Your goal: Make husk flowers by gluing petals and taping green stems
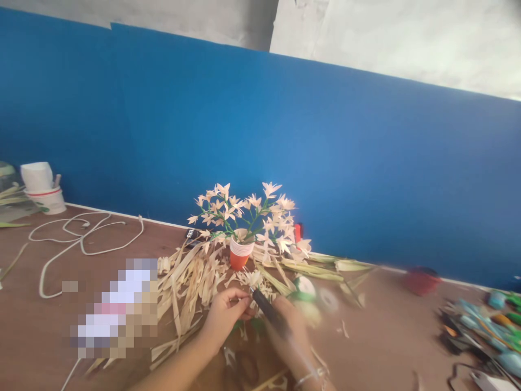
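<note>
My left hand (228,315) is closed in a pinch, its thumb and fingers together near the tool's tip; what they hold is too small to make out. My right hand (291,326) grips a dark-handled tool (268,309) with a narrow metal tip, pointing up and left toward my left fingertips. Just beyond the tip are cream-coloured petal pieces (253,279). Behind both hands stands an orange and white cup (241,254) holding green stems with pale, star-shaped flowers (271,217). Dry husk strips (191,277) lie spread around the cup.
Blurred dark-handled scissors (244,366) lie below my hands. A white roll of tape (328,298) sits to the right. White cable (81,239) loops at left, near stacked white cups (44,190). A tangle of coloured items (488,326) occupies the far right. A blue wall panel (244,125) borders the table.
</note>
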Demonstrator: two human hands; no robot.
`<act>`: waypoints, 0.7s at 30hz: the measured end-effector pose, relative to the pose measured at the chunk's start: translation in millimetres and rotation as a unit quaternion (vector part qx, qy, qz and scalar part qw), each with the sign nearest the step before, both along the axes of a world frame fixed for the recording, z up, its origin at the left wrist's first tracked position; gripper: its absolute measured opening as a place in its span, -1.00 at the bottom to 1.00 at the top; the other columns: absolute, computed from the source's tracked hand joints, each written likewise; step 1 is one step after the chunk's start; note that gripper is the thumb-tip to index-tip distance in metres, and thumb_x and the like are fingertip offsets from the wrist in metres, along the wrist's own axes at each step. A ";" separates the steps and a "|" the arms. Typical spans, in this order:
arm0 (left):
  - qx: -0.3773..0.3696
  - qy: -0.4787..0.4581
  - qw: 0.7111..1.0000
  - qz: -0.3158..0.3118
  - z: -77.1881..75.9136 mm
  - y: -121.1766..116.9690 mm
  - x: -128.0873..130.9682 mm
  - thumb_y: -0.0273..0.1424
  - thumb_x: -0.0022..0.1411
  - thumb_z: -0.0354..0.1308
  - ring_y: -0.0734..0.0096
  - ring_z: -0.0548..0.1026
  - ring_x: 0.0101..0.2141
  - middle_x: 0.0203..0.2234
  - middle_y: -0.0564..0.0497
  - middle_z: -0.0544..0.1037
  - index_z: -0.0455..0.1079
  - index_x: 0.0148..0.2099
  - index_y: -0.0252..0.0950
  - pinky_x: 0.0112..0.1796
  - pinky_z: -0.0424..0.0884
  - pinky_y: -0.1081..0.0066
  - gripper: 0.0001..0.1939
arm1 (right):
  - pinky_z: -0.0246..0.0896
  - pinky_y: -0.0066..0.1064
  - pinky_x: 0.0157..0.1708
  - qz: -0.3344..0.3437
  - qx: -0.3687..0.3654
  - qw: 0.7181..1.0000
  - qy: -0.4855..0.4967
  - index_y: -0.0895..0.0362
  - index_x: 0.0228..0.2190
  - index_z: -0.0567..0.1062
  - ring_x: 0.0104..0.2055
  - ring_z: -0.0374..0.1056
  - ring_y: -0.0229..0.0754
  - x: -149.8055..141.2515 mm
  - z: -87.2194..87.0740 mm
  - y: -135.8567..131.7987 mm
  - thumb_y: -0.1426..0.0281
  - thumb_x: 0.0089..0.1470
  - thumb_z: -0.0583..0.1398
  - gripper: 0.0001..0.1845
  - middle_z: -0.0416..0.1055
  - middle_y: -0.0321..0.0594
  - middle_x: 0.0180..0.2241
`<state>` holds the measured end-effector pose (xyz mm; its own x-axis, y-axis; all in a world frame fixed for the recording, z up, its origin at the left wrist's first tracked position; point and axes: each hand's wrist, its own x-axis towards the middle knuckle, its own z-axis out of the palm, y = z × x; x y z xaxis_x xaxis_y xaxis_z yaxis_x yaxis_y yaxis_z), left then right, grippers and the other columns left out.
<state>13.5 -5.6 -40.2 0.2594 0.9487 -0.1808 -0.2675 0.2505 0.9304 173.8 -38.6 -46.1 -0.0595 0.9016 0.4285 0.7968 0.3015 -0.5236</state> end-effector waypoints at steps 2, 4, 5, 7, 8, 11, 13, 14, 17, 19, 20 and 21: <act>-0.003 0.000 1.000 0.005 0.1 0.1 0.0 -0.26 -0.15 0.28 0.32 0.53 -0.51 -0.60 0.03 0.56 0.38 -0.45 -0.34 -0.38 0.43 0.36 -0.74 | 0.02 -0.51 -0.59 -0.004 -0.008 1.000 0.002 0.11 -0.64 0.22 -0.59 0.19 -0.29 -0.1 0.6 0.3 0.48 -0.10 0.09 -0.84 0.23 -0.30 -0.61; -0.005 -0.002 1.000 0.008 0.2 0.4 0.0 -0.26 -0.16 0.29 0.33 0.53 -0.52 -0.60 0.03 0.56 0.38 -0.45 -0.34 -0.39 0.43 0.36 -0.73 | 0.03 -0.51 -0.59 -0.001 -0.010 1.000 0.003 0.11 -0.64 0.21 -0.59 0.19 -0.29 -0.1 1.0 0.0 0.49 -0.10 0.08 -0.83 0.23 -0.30 -0.60; -0.005 -0.003 1.000 0.009 0.2 0.5 -0.1 -0.26 -0.16 0.29 0.33 0.53 -0.52 -0.61 0.03 0.56 0.38 -0.45 -0.34 -0.39 0.44 0.36 -0.73 | 0.02 -0.52 -0.59 0.002 -0.009 1.000 0.003 0.11 -0.64 0.21 -0.58 0.18 -0.29 -0.1 1.1 -0.3 0.49 -0.10 0.08 -0.83 0.22 -0.30 -0.60; -0.006 -0.006 1.000 0.011 0.2 0.8 -0.2 -0.25 -0.16 0.30 0.33 0.53 -0.52 -0.61 0.03 0.56 0.38 -0.46 -0.34 -0.38 0.44 0.35 -0.72 | 0.02 -0.52 -0.60 0.006 -0.005 1.000 0.001 0.11 -0.64 0.21 -0.58 0.18 -0.29 0.1 0.8 -0.9 0.49 -0.10 0.08 -0.84 0.22 -0.30 -0.60; -0.006 -0.007 1.000 0.013 0.2 0.8 -0.2 -0.26 -0.17 0.30 0.33 0.53 -0.52 -0.61 0.03 0.56 0.37 -0.46 -0.34 -0.38 0.44 0.35 -0.72 | 0.01 -0.52 -0.60 0.006 -0.003 1.000 -0.001 0.11 -0.64 0.21 -0.59 0.18 -0.29 0.3 0.4 -1.0 0.49 -0.11 0.09 -0.84 0.22 -0.30 -0.60; -0.006 -0.009 1.000 0.019 -0.4 1.0 -0.1 -0.26 -0.18 0.31 0.33 0.53 -0.53 -0.62 0.04 0.55 0.37 -0.46 -0.34 -0.38 0.44 0.34 -0.72 | 0.01 -0.52 -0.60 0.003 0.004 1.000 -0.007 0.11 -0.65 0.21 -0.59 0.17 -0.29 0.6 -0.5 -0.8 0.50 -0.12 0.08 -0.83 0.22 -0.30 -0.61; -0.006 -0.010 1.000 0.021 -1.4 1.3 0.1 -0.25 -0.19 0.31 0.33 0.53 -0.53 -0.62 0.04 0.55 0.37 -0.47 -0.33 -0.38 0.44 0.33 -0.71 | 0.01 -0.52 -0.59 0.004 0.003 1.000 -0.007 0.11 -0.66 0.21 -0.59 0.17 -0.29 0.6 -0.6 -0.4 0.50 -0.12 0.08 -0.83 0.22 -0.30 -0.61; -0.006 -0.012 1.000 0.021 -1.9 1.6 0.1 -0.24 -0.20 0.32 0.33 0.53 -0.54 -0.62 0.04 0.56 0.37 -0.47 -0.33 -0.38 0.44 0.33 -0.71 | 0.01 -0.52 -0.59 0.005 0.000 1.000 -0.004 0.11 -0.66 0.21 -0.59 0.17 -0.29 0.4 -0.3 -0.2 0.51 -0.13 0.08 -0.83 0.22 -0.30 -0.61; -0.005 -0.016 1.000 0.022 -3.6 2.2 0.2 -0.24 -0.19 0.32 0.32 0.53 -0.54 -0.63 0.03 0.56 0.37 -0.47 -0.34 -0.38 0.45 0.33 -0.70 | 0.02 -0.52 -0.58 0.005 -0.009 1.000 0.003 0.12 -0.65 0.23 -0.57 0.19 -0.29 -0.2 0.7 -0.3 0.52 -0.14 0.09 -0.85 0.23 -0.29 -0.60; -0.004 -0.017 1.000 0.021 -4.3 2.4 0.2 -0.24 -0.18 0.31 0.32 0.53 -0.53 -0.62 0.02 0.57 0.37 -0.46 -0.34 -0.37 0.45 0.33 -0.70 | 0.02 -0.53 -0.58 0.005 -0.015 1.000 0.004 0.12 -0.64 0.24 -0.57 0.20 -0.28 -0.6 1.1 -0.5 0.53 -0.14 0.09 -0.86 0.24 -0.29 -0.60; -0.003 -0.018 1.000 0.020 -4.4 2.3 0.3 -0.24 -0.18 0.31 0.32 0.53 -0.53 -0.62 0.02 0.57 0.37 -0.46 -0.34 -0.37 0.45 0.32 -0.71 | 0.02 -0.53 -0.58 0.005 -0.017 1.000 0.004 0.12 -0.64 0.24 -0.57 0.20 -0.28 -0.7 1.2 -0.5 0.53 -0.14 0.09 -0.86 0.23 -0.29 -0.60; -0.002 -0.019 1.000 0.020 -4.4 2.2 0.3 -0.24 -0.17 0.31 0.32 0.53 -0.53 -0.62 0.02 0.57 0.37 -0.46 -0.34 -0.37 0.45 0.32 -0.71 | 0.02 -0.53 -0.58 0.005 -0.017 1.000 0.003 0.12 -0.64 0.24 -0.57 0.19 -0.29 -0.8 1.2 -0.4 0.53 -0.14 0.09 -0.86 0.23 -0.30 -0.61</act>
